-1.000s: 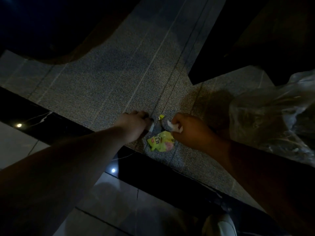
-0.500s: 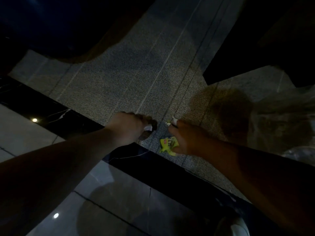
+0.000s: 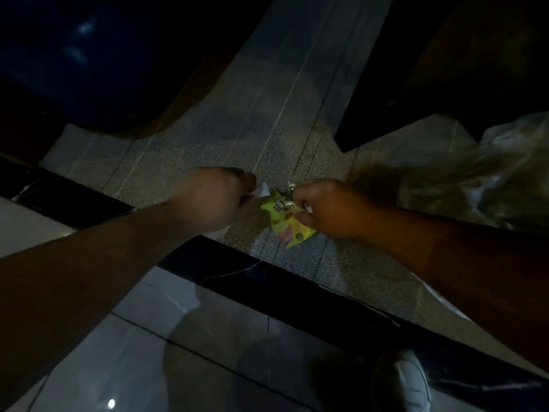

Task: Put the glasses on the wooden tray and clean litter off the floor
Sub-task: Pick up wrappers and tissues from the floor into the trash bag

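A crumpled yellow-green snack wrapper (image 3: 285, 223) hangs just above the grey carpet (image 3: 237, 138), pinched in my right hand (image 3: 329, 208), which also holds a small silvery scrap at its fingertips. My left hand (image 3: 212, 200) is fisted right beside it, with a white bit of paper (image 3: 264, 190) sticking out between its fingers. The two hands almost touch. No glasses or wooden tray are in sight. The scene is very dim.
A clear plastic bag (image 3: 481, 179) lies on the carpet at the right. Dark furniture (image 3: 445, 69) stands at the back right and a dark rounded piece (image 3: 104, 63) at the back left. Glossy tiles with a black strip (image 3: 297, 295) run below; my white shoe (image 3: 401, 382) shows bottom right.
My right hand has closed on the yellow-green wrapper and raised it off the carpet. The left hand has stayed fisted on its white scrap.
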